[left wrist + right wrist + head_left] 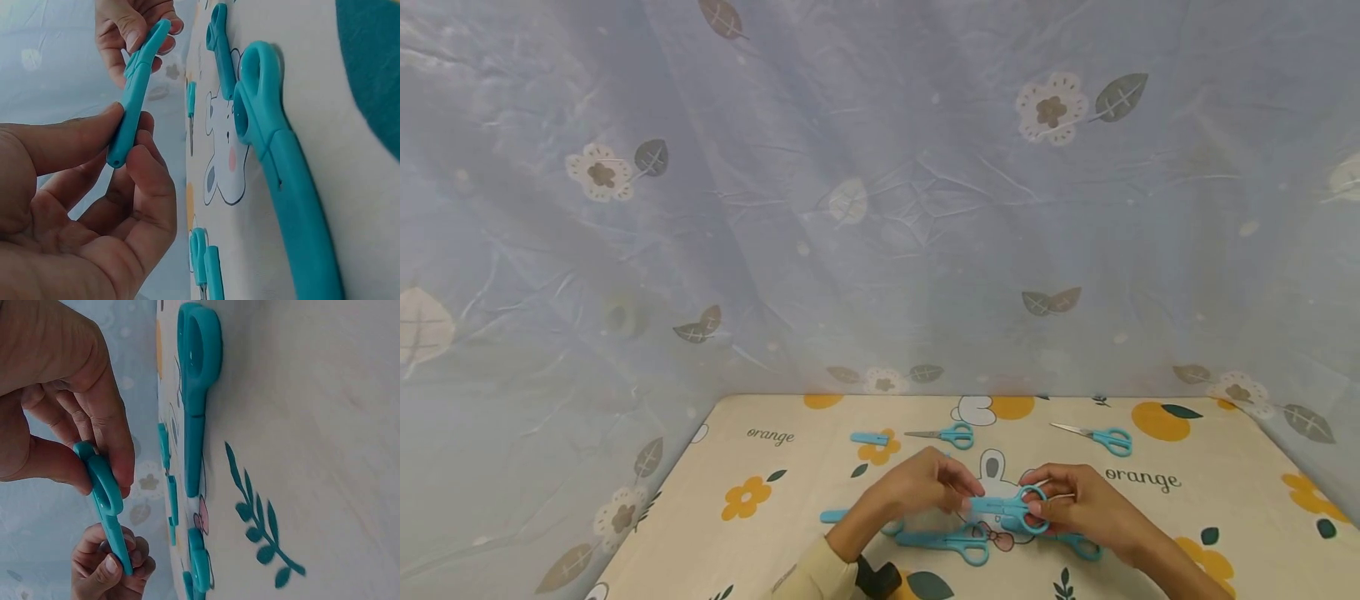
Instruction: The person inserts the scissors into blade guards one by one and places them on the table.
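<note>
I judge this sheath on, left hand pinching it, right hand the handles. Two bare-bladed scissors remain

A blue sheath is hiding the blades of the held scissors. The left forearm is covering part of a blue item, while the left wrist view's bottom edge is cutting off another sheath.

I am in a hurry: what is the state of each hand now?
Left hand: closed, pinching the sheathed end of the raised blue scissors.
Right hand: closed, holding the same scissors at the handle end.
</note>
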Demonstrator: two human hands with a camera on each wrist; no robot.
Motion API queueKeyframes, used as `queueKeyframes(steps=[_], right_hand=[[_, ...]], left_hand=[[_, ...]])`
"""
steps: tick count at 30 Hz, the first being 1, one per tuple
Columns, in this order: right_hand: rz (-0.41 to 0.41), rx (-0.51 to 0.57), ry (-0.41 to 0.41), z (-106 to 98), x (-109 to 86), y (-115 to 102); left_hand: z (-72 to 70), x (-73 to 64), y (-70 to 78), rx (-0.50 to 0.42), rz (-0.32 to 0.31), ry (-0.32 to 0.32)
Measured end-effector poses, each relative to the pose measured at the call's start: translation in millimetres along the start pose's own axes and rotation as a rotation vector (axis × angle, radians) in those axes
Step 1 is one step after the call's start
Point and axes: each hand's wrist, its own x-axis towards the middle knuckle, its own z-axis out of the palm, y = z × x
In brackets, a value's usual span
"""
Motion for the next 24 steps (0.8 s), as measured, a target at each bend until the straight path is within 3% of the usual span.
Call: queueKeyframes(steps=[14,24], right_hand=[[0.027,-0.030,0.059,-18,10.3,6],[0.040,-0.139,0.157,-24,16.9,16]], left_hand=[[0.9,24.4,2.2,0.153,-0.013,0.083],[6.9,39.6,-0.6,0.318,0.027,0.126]])
